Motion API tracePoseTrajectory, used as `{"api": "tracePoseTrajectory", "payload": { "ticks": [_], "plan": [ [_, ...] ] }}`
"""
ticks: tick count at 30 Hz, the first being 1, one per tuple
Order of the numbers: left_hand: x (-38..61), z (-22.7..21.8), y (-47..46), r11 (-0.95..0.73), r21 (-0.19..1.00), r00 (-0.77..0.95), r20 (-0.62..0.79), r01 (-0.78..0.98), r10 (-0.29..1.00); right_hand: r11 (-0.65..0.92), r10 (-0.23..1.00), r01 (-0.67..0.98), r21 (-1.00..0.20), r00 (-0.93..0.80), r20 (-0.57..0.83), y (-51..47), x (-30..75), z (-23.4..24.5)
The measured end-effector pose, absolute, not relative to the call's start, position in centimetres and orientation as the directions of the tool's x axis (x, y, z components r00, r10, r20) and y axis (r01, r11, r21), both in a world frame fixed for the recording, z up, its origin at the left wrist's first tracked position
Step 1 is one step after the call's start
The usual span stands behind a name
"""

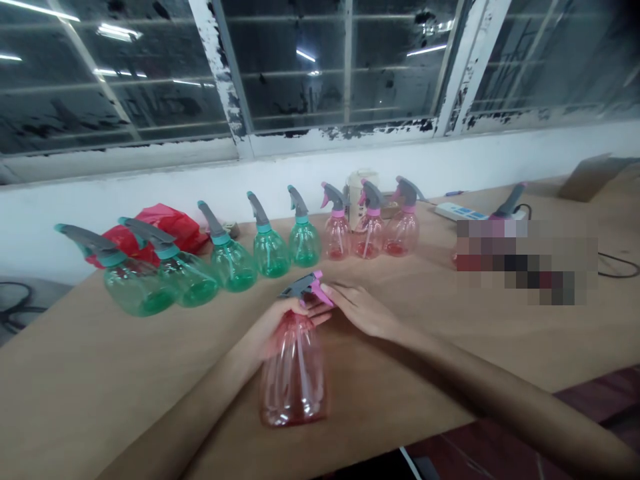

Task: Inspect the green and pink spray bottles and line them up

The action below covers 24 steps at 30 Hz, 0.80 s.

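A clear pink spray bottle [296,383] with a grey and pink spray head is tilted in front of me over the table. My left hand [284,320] is closed round its neck, just below the head. At the pink trigger and nozzle end, my right hand [363,310] has its fingers closed together on the pink part; its far fingertips are partly hidden. Beyond my hands stand several green spray bottles [273,252] in a slanting row. To their right are three pink spray bottles [369,237] with grey and pink heads.
The wooden table [400,393] runs back to a white wall under windows. A red plastic bag [167,227] lies behind the green bottles. On the right are a white power strip [457,212], another grey spray head [513,199] above a blurred patch, and a cardboard box [587,177].
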<state>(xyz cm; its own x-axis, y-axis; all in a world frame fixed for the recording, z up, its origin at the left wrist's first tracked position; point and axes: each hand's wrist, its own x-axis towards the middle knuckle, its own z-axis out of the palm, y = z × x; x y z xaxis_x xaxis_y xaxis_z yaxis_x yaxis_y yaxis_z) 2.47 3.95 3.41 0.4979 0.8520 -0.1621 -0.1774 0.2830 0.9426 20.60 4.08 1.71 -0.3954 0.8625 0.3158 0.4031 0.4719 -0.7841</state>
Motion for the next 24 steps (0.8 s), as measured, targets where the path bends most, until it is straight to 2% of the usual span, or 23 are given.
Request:
{"api": "tracePoseTrajectory", "payload": {
  "ticks": [2, 5, 10, 18, 24],
  "plan": [
    [2.1, 3.3, 4.0, 0.27, 0.945, 0.502, -0.145, -0.184, 0.852, 0.462, 0.853, 0.335, -0.821, -0.422, 0.308, 4.4, 20.9, 1.9],
    [1.9, 3.2, 4.0, 0.283, 0.932, 0.502, -0.137, -0.227, 0.854, 0.387, 0.892, 0.257, -0.886, -0.349, 0.289, 4.7, 21.2, 1.6],
    [1.5, 3.1, 4.9, 0.398, 0.845, 0.497, -0.188, -0.358, 0.847, 0.37, 0.9, 0.129, -0.92, -0.295, 0.321, 4.4, 20.8, 0.6],
    [1.3, 4.2, 4.8, 0.511, 0.777, 0.436, -0.342, -0.367, 0.832, 0.35, 0.902, 0.149, -0.925, -0.319, 0.291, 3.9, 19.5, -0.5],
    [2.1, 4.1, 4.5, 0.524, 0.747, 0.328, -0.415, -0.41, 0.848, 0.385, 0.903, 0.289, -0.877, -0.316, 0.292, 4.3, 20.2, -0.4]
  ]
}}
